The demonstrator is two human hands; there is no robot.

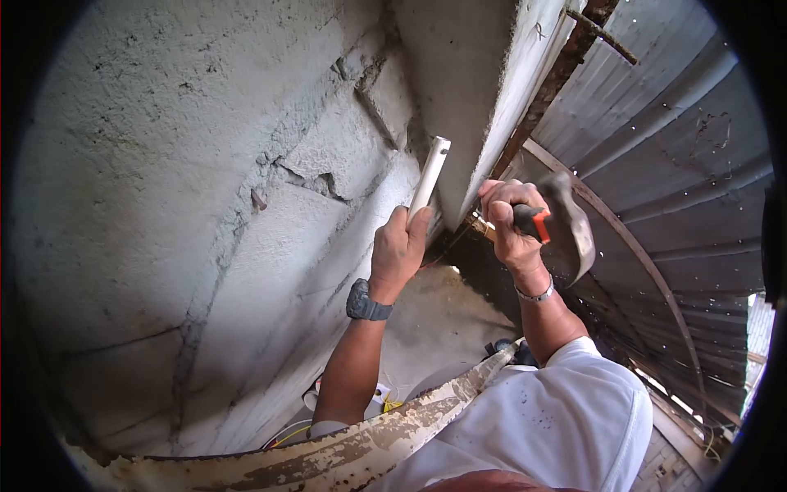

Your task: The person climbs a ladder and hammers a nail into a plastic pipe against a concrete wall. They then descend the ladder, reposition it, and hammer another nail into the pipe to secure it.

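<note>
My left hand (399,250), with a dark watch on the wrist, is closed round the lower part of a short white pipe (428,176). The pipe points up and slightly right, and a small dark hole shows near its top end. My right hand (515,215) grips a hammer by its black and orange handle (531,222). The curved metal hammer head (571,225), smeared by motion, is to the right of that fist. Hammer and pipe are apart. Whatever lies behind the pipe's lower end is hidden by my left fingers.
A rough grey concrete wall (164,164) with cracked, chipped plaster fills the left. A concrete column (459,82) stands ahead. Corrugated metal sheeting (672,164) closes the right side. A worn beam with peeling paint (344,439) crosses in front of my body.
</note>
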